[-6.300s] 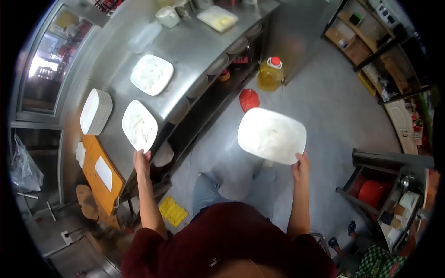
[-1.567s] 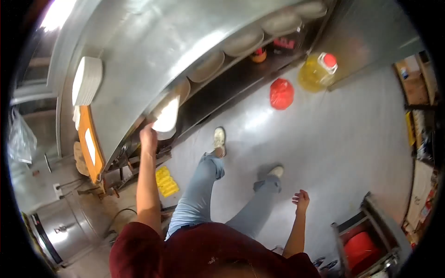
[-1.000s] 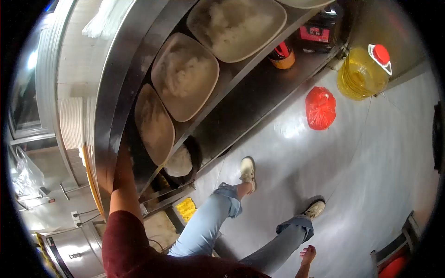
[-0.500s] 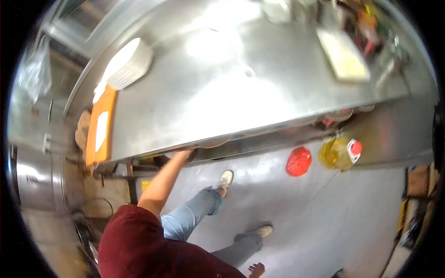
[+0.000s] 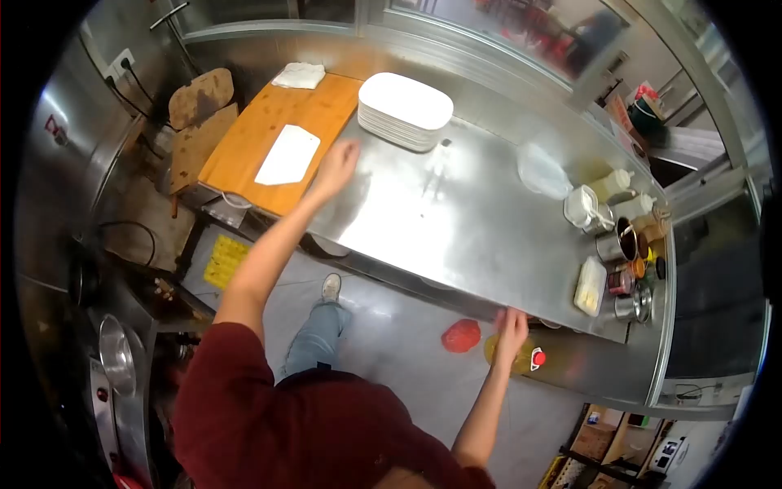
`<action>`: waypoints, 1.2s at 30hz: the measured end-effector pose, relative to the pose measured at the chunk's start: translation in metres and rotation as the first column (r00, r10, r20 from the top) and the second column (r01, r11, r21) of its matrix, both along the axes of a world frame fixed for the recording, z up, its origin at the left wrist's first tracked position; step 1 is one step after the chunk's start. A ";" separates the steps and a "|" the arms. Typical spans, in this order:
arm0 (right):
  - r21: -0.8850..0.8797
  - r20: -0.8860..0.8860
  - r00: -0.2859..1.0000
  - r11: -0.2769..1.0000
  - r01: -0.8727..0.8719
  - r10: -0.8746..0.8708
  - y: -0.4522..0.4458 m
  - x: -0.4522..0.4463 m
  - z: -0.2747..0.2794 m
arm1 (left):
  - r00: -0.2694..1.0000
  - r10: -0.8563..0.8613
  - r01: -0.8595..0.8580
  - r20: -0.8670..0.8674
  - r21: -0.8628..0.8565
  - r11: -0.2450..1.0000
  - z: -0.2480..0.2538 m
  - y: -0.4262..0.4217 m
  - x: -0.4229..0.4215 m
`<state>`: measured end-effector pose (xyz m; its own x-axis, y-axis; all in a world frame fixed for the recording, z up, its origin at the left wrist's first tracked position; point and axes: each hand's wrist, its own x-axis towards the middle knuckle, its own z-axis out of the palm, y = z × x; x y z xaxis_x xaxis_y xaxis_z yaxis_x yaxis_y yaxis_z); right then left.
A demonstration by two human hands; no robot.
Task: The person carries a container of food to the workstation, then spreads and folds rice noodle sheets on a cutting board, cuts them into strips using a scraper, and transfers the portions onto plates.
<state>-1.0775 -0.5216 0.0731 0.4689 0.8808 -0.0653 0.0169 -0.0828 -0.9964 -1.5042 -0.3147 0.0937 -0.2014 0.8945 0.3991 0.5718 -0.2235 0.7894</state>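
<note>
Hanging loose, L fingers [image 5: 350, 152] nr plates [image 5: 405, 110], R fingers [image 5: 516, 318] nr counter [image 5: 481, 228]; jar labels [image 5: 621, 282] unreadable.

The left grip [image 5: 339, 167], out from under the tabletop [image 5: 472, 236], is now above it by the orange board [image 5: 248, 143]; the right grip [image 5: 511, 329], its earlier plate gone, has come near the tabletop's front edge.

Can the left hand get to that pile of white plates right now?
Probably yes: the left hand looks near the pile of white plates, nothing seems to stand between them, and the top plate lies uncovered.
</note>
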 end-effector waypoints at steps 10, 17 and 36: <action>-0.265 0.040 0.968 0.937 -0.229 0.249 0.387 -0.217 0.042 | 0.994 -0.019 -0.020 -0.109 -0.346 0.938 0.003 0.221 -0.056; -0.089 -0.129 0.987 0.990 -0.112 0.100 0.407 -0.235 0.008 | 0.946 0.289 -0.298 -0.149 -0.042 0.954 0.002 0.196 -0.017; -0.291 -0.039 0.954 0.917 0.274 -0.297 0.160 -0.056 -0.015 | 0.667 0.236 0.221 0.707 -0.490 0.843 -0.060 -0.028 0.063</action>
